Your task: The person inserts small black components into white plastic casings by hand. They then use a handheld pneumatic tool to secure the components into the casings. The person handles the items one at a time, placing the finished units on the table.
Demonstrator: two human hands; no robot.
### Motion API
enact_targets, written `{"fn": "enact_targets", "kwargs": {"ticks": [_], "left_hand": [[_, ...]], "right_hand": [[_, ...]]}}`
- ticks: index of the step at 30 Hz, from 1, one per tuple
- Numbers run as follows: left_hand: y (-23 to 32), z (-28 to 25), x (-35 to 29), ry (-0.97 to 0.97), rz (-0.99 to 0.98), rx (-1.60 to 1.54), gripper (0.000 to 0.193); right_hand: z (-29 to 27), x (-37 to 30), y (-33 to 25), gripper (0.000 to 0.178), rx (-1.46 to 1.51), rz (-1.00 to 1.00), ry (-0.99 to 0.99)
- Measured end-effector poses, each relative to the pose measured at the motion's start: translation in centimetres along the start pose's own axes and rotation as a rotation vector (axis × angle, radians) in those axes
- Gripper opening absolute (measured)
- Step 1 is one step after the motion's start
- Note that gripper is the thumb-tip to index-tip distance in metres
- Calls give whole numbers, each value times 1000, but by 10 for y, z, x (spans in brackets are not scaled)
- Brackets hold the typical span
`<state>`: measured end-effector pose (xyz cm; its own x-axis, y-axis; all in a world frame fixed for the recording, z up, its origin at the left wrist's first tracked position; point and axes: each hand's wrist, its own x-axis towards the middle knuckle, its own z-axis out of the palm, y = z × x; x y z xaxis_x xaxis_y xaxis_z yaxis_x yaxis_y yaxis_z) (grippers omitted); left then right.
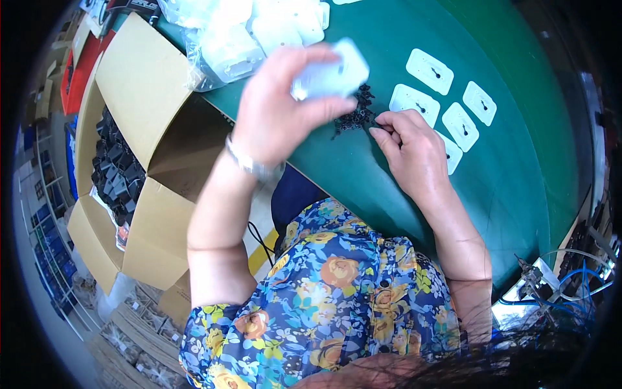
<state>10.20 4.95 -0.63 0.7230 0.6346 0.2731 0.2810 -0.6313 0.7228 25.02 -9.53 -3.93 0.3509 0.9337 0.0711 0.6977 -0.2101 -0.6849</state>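
My left hand (271,110) is raised over the table's edge, its fingers and thumb closed round a white plastic cover (352,63) that is blurred by motion. Just below and right of that cover, a small heap of tiny black plastic parts (355,118) lies on the green tabletop. My right hand (418,152) is at the heap's right side with thumb and forefinger pinched together. Whatever is between those fingertips is too small to make out. Beyond it lie several white covers, among them one flat cover (430,71), each with a black piece at its middle.
At the back left, a clear plastic bag (227,55) is full of more white covers. An open cardboard box (139,81) with dark parts (116,172) stands left of the table (499,201). Blue tubing and a metal fixture (534,279) are at the right edge.
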Motion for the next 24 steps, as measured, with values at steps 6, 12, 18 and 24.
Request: {"fn": "enact_targets", "kwargs": {"ticks": [6, 12, 18, 24], "left_hand": [[7, 19, -67, -7, -311, -296, 38], [12, 25, -70, -47, -557, -749, 44], [29, 44, -63, -262, -695, -1005, 47], [36, 48, -56, -396, -711, -1085, 42]], "right_hand": [[1, 1, 4, 10, -68, 36, -38], [-5, -4, -1, 7, -148, 4, 30], [-39, -26, 5, 20, 87, -356, 30], [-43, -31, 11, 23, -64, -412, -39]]}}
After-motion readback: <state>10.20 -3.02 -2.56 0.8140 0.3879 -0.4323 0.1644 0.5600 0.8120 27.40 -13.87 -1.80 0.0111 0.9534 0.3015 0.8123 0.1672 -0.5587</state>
